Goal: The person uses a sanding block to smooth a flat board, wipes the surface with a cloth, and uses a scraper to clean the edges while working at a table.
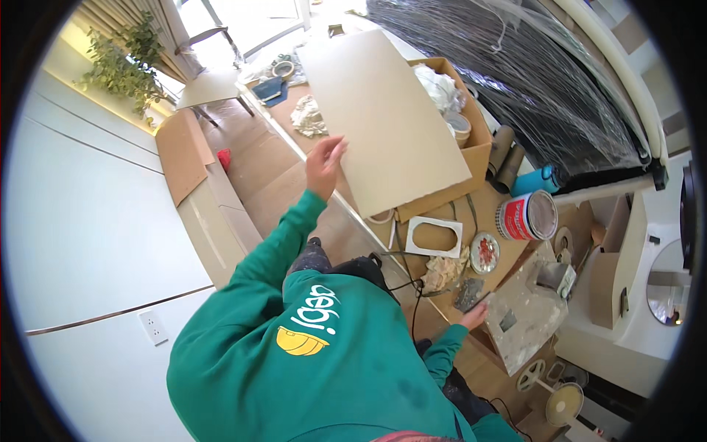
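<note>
A large beige board (pixel 390 110) lies slanted across an open cardboard box (pixel 479 155) on the worktable. At the board's left edge is my left hand (pixel 322 166), its fingers loosely stretched out with the tips at the edge. My right hand (pixel 475 317) is low at the table's near side, fingers closed by a thin dark edge. What it holds, if anything, cannot be made out. Beside it are a dark grey flat piece (pixel 469 293) and a stained, plaster-smeared board (pixel 526 309). A crumpled cloth (pixel 445 271) and a white frame with an oval opening (pixel 434 236) lie nearby.
A red-and-white paint can (pixel 515 217), a blue bottle (pixel 536 180) and a dish of red bits (pixel 484 253) stand on the right. Dark cables (pixel 412 283) hang over the table edge. White cabinets (pixel 96 199) line the left; plastic film (pixel 508 74) covers something behind.
</note>
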Demonstrator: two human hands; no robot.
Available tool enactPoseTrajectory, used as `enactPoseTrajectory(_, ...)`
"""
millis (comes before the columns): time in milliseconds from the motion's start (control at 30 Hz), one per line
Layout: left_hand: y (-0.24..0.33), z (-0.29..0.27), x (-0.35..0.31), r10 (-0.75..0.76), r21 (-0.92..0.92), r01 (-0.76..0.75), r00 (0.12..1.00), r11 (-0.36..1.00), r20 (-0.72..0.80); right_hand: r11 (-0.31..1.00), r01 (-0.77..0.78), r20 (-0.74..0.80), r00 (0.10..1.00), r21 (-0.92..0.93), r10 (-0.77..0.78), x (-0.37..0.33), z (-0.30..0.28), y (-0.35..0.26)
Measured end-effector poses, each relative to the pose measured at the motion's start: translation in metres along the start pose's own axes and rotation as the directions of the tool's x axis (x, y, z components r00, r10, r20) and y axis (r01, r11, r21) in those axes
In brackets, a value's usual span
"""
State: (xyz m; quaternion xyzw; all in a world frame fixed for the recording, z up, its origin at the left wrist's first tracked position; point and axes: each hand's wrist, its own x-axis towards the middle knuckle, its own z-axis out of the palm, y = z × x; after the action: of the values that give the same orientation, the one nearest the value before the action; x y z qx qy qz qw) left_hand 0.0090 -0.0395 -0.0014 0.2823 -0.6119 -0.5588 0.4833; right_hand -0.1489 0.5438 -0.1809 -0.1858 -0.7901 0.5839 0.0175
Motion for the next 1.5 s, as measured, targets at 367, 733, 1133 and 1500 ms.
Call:
enactPoseTrajectory(367, 0.003, -0.086, -0.076, -0.332, -0.122, 0.405, 0.859, 0.906, 0.389, 0.970, 0.130, 0.364, 0.910, 0.207, -0.200, -0.170, 0.120, -0.200)
enactPoseTrajectory(733, 0.038, -0.123, -0.056, -0.195, -0.036, 0.568, 0.341, 0.822, 0.920, 0.966, -0.182, 0.808, 0.587, 0.184, -0.043, -0.401, 0.209, -0.255)
enactPoseTrajectory(1133, -0.045, -0.132, -0.081, -0.502, 0.345, 0.697, 0.025, 0.628, 0.864, 0.986, -0.164, 0.690, 0.718, 0.039, 0.092, -0.370, 0.165, -0.165)
enactPoseTrajectory(1500, -0.188, -0.070, 0.029, -0.111, 0.585, -0.280, 0.833, 0.761, 0.542, 0.942, -0.032, 0.040, 0.999, 0.336, 0.019, -0.213, 0.126, -0.144)
